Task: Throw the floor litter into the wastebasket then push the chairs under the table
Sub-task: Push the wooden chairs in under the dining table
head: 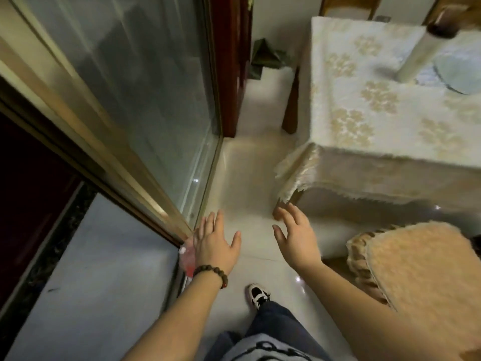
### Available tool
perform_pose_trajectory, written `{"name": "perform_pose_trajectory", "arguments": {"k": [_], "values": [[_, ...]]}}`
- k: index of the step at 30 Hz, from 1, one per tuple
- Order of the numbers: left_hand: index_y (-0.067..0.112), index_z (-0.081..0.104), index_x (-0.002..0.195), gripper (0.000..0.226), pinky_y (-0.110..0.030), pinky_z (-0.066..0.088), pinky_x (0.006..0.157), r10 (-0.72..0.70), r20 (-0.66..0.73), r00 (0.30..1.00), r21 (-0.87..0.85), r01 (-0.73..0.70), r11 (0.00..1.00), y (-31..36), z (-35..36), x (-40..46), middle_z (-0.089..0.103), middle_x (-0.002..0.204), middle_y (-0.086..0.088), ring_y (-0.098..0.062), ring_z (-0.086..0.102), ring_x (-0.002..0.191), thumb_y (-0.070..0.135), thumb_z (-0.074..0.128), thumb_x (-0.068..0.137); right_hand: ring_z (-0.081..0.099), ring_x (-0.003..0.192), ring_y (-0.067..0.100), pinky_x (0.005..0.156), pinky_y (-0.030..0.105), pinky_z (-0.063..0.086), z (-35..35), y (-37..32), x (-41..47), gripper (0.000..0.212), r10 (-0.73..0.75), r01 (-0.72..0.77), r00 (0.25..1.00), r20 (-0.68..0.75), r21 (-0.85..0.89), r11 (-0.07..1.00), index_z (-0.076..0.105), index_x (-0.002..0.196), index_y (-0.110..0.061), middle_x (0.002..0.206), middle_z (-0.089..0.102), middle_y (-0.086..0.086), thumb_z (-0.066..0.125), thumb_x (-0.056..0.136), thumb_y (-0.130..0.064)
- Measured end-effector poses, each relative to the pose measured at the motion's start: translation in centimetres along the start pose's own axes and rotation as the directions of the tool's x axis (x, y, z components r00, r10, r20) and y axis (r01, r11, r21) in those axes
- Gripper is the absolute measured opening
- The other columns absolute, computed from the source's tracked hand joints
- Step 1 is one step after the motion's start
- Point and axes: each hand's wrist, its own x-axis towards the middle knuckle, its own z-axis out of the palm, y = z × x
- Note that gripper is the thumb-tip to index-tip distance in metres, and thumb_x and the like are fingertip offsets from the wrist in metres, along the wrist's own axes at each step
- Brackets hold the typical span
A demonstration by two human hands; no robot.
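You stand on a glossy pale tile floor (pixel 250 162) in a narrow passage between a sliding glass door (pixel 145 100) and the counter (pixel 364 105). The litter in reach is a crumpled clear plastic wrapper with red print (pixel 188 257), lying on the floor at the foot of the door's brass frame, just beside your left wrist and partly hidden by it. I judge it very light, thin and crinkly, likely to slide on the polished tile, so pinch it by a raised fold rather than scooping it flat.

Your left hand (pixel 216 243) hovers above it, fingers spread and straight, holding nothing; a beaded bracelet (pixel 212 272) circles the wrist. Your right hand (pixel 292 233) is likewise spread wide and empty, near the counter's wooden leg.

The counter wears a cream cloth with gold floral weave and a fringed hem. To your right sits a chair (pixel 421 277) with a plush tan cushion, pulled out from the counter. What may be a dark green bin liner (pixel 265 56) shows at the far end, too blurred to be sure.
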Motion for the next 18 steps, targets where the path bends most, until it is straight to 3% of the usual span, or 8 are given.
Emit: {"name": "perform_pose_trajectory", "arguments": {"k": [5, 10, 18], "values": [[0.024, 0.018, 0.151, 0.072, -0.043, 0.015, 0.117, 0.172, 0.068, 0.983, 0.02, -0.174, 0.985, 4.1, 0.5, -1.8, 0.022, 0.157, -0.001, -0.02, 0.01, 0.146, 0.048, 0.049, 0.09, 0.024, 0.14, 0.023, 0.113, 0.032, 0.02, -2.5, 2.6, -4.7, 0.046, 0.171, -0.168, 0.977, -0.127, 0.031, 0.985, 0.043, 0.137, -0.018, 0.151, 0.032, 0.007, 0.048, 0.095, -0.035], [0.025, 0.019, 0.15, 0.07, -0.039, 0.01, 0.118, 0.354, 0.155, 0.922, 0.023, -0.361, 0.932, 8.9, 2.8, -5.0, 0.02, 0.158, 0.002, -0.018, 0.009, 0.146, 0.051, 0.047, 0.091, 0.027, 0.138, 0.027, 0.111, 0.04, 0.024, -5.1, 6.0, -10.6, 0.047, 0.361, -0.35, 0.909, -0.21, 0.09, 0.933, 0.044, 0.137, -0.017, 0.15, 0.033, 0.01, 0.049, 0.094, -0.035], [0.024, 0.018, 0.15, 0.071, -0.038, 0.012, 0.117, 0.604, 0.325, 0.727, -0.037, -0.628, 0.777, 18.6, 6.9, -13.4, 0.023, 0.157, 0.001, -0.019, 0.012, 0.145, 0.056, 0.042, 0.092, 0.031, 0.132, 0.027, 0.106, 0.042, 0.031, -11.9, 12.6, -23.5, 0.047, 0.646, -0.611, 0.674, -0.359, 0.221, 0.76, 0.038, 0.14, -0.024, 0.152, 0.029, 0.006, 0.046, 0.095, -0.036]]}}
